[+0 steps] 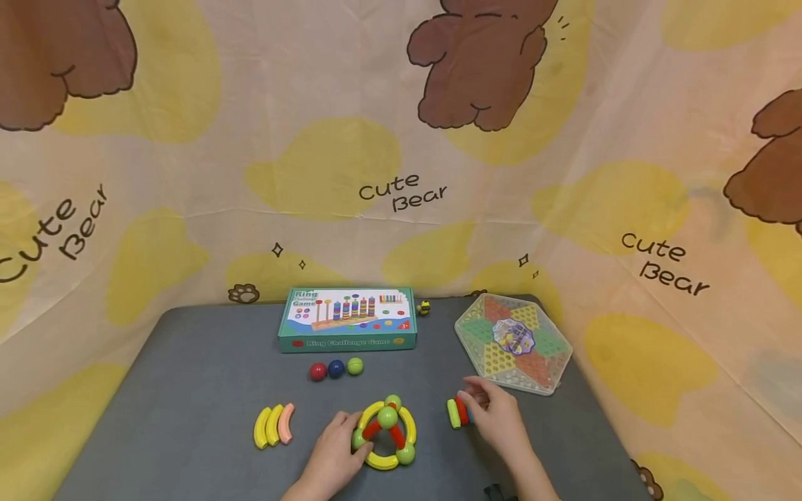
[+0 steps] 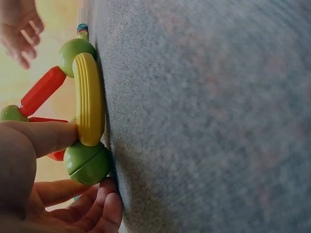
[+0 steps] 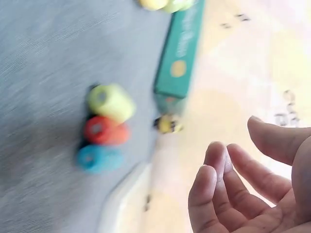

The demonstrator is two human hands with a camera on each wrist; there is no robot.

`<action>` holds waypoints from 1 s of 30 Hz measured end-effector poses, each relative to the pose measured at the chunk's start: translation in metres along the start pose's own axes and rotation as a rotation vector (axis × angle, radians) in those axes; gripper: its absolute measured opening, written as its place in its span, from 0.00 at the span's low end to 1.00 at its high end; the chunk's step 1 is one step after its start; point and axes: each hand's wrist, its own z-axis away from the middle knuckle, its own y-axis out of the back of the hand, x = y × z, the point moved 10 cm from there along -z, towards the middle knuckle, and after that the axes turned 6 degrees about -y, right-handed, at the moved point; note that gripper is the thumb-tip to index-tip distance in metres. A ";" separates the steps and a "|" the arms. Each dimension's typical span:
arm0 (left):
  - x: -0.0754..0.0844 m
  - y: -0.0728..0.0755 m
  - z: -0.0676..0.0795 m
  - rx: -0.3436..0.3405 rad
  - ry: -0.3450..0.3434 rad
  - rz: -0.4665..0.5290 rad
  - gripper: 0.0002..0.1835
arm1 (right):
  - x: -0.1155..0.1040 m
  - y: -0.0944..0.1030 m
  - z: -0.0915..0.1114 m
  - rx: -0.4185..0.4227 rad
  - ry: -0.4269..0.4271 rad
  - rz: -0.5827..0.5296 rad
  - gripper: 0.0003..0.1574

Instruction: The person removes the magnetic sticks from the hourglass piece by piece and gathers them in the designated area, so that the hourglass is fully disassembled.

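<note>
As the left hand [image 1: 332,451] grips the ball-and-rod frame [image 1: 388,418] by its left green ball [image 2: 87,164], thumb against the yellow arc [image 2: 89,99], other fingers bent beside the ball, the right hand [image 1: 497,419] hovers near 3 short rods [image 1: 461,412] right of the frame, fingers slightly curled, thumb and fingertips apart.

Left hand [image 1: 333,451] pinches with thumb [image 2: 46,137] and fingers [image 2: 112,213] while the right hand [image 1: 497,419] hovers, fingers loosely bent

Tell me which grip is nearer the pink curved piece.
Left. The left grip holds the ball-and-rod frame right of the pink piece; the right grip is farther right, by the short rods.
</note>
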 end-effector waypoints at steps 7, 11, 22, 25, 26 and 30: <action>-0.002 0.000 -0.001 0.025 0.009 0.038 0.36 | -0.036 0.001 0.011 -0.009 0.078 -0.058 0.16; 0.000 0.002 0.000 0.038 -0.025 0.027 0.31 | -0.054 -0.012 0.017 -0.061 0.132 -0.078 0.18; 0.009 0.001 0.000 0.046 -0.134 -0.057 0.19 | -0.096 -0.079 0.039 -0.277 0.321 0.054 0.34; 0.010 0.002 -0.001 0.044 -0.142 -0.070 0.17 | -0.101 -0.094 0.041 -0.294 0.343 0.174 0.34; 0.010 0.002 -0.001 0.039 -0.145 -0.070 0.17 | -0.102 -0.097 0.042 -0.295 0.346 0.206 0.34; 0.011 0.000 0.000 0.012 -0.147 -0.055 0.17 | -0.103 -0.106 0.043 -0.305 0.353 0.252 0.33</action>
